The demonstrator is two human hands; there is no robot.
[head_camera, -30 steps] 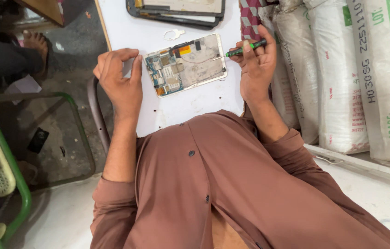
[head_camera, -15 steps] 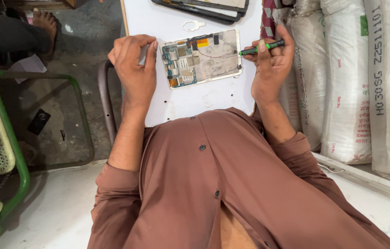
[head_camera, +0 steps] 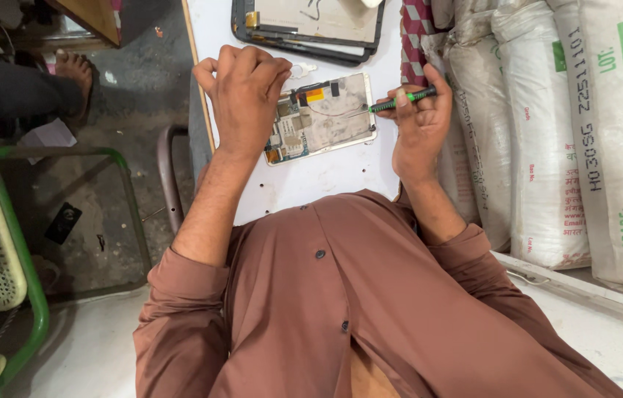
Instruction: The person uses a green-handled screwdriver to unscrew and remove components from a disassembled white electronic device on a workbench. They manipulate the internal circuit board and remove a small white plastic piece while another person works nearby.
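White worktop [head_camera: 311,184] is seen nearer than a second ago. Opened tablet [head_camera: 324,116], back cover off, circuit board and orange-yellow parts exposed, lies flat on it, below a dark-framed screen panel [head_camera: 311,26]. Left hand [head_camera: 246,92], now curled, is pressed on its left edge. Right hand [head_camera: 418,114] is clenched around a green-handled screwdriver [head_camera: 402,99], tip touching the right edge.

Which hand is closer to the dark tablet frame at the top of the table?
Left. The left hand sits just below the dark tablet frame; the right hand, holding the green screwdriver, is lower and to its right.
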